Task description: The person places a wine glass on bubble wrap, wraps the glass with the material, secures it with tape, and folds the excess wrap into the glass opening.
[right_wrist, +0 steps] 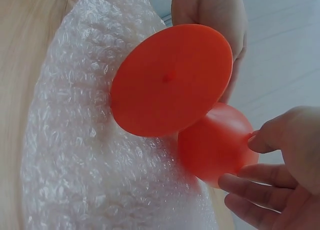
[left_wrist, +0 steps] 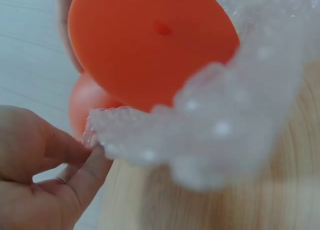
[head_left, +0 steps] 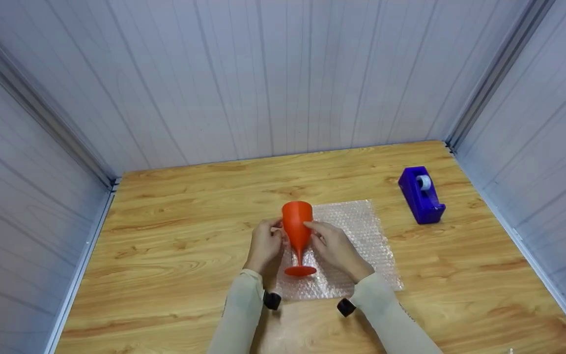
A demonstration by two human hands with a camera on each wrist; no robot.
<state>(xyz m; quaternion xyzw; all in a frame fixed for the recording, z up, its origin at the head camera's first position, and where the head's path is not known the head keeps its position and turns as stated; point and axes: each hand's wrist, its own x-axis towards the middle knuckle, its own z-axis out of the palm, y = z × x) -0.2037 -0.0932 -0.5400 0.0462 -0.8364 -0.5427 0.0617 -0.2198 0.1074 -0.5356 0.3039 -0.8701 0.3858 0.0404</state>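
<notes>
An orange plastic goblet (head_left: 297,221) lies on a sheet of bubble wrap (head_left: 361,231), its bowl toward the back wall and its round foot toward me. My left hand (head_left: 265,244) is at the left of the bowl. In the left wrist view, its thumb and fingers pinch the lifted edge of the bubble wrap (left_wrist: 125,127) beside the goblet. My right hand (head_left: 337,247) holds the bowl from the right. The right wrist view shows its thumb and fingertips on the bowl (right_wrist: 217,145), with the foot (right_wrist: 170,80) nearer the camera.
A blue tape dispenser (head_left: 420,196) with a roll of tape stands at the back right of the wooden table (head_left: 175,255). Pale panelled walls (head_left: 283,83) enclose the table at the back and both sides.
</notes>
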